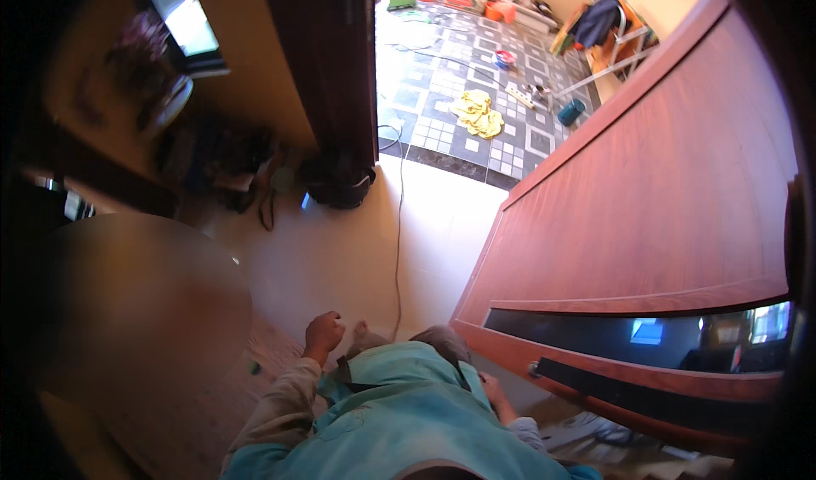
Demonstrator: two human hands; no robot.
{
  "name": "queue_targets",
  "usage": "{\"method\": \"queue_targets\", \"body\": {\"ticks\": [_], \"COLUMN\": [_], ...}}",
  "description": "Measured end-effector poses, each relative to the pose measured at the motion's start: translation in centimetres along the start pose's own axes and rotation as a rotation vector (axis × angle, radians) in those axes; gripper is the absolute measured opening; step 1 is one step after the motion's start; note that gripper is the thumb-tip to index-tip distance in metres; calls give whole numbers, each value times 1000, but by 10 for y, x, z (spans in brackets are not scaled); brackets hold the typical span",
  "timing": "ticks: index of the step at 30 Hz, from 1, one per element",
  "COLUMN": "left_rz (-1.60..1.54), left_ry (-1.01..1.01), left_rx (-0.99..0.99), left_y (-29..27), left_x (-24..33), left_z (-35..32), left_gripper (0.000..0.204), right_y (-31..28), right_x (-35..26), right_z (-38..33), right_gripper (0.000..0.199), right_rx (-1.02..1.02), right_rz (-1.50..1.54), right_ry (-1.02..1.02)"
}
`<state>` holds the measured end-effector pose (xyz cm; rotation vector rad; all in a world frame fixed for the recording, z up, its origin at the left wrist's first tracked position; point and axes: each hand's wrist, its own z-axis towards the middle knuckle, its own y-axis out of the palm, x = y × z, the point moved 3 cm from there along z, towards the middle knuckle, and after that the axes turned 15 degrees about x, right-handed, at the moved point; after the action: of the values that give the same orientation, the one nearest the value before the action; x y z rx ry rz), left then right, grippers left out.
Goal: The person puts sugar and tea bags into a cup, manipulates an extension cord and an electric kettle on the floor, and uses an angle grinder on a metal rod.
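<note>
Cable [399, 242] looks like the main hazard from where I'm standing: runs loose over the pale floor [442, 233], through the doorway and right up to the person's legs. Foot catches it, person stumbles, or whatever it feeds gets yanked. Can't trace whether it joins the power strip [519, 96] on the dark patterned tiles [442, 85] beyond. Door [637, 191] stands open on the person's right, its near edge close to the right hand [493, 391]. If it swings, that edge could knock or pinch the right fingers, or the bottom could scrape the cable and chew the insulation. Right fingers are half hidden beside the teal apron [408, 403]; can't tell how far closed, or whether they grip anything. Left hand [323, 334] is out in front of the body, fingers loosely curled, nothing visible in them, though the palm side doesn't show, so can't rule out something small. It's well apart from the door. Yellow cloth [478, 113] lies crumpled past the threshold: slip risk if stepped on, since cloth can slide on tile. Black bag [340, 187] by the left door frame [327, 63] narrows the way through; dodging it pushes feet toward the cable.
</note>
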<state>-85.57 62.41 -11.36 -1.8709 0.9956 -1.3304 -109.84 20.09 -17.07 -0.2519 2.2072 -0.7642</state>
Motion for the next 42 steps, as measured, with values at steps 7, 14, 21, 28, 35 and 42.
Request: {"method": "queue_targets", "body": {"ticks": [7,14,21,28,35,42], "left_rz": [-48,-31,-10,-101,-66,-383], "left_ry": [459,777,443,59,168,-61], "left_rx": [-201,-346,-44,-171,-311,-175], "left_y": [14,50,0,28,74,55], "left_x": [112,236,270,255,332,508], "left_z": [138,260,436,569,745,902], "left_gripper": [35,38,34,32,37,33], "right_y": [67,80,1,-99,-115,-188], "right_x": [-67,-78,-159,-289,-270,-358], "right_z": [47,194,371,525,621,708], "right_gripper": [47,47,44,38,31,36], "right_rx": [244,192,252,429,443,462], "right_rz": [259,332,316,391,254,192], "right_ry": [169,330,213,113,202,134]}}
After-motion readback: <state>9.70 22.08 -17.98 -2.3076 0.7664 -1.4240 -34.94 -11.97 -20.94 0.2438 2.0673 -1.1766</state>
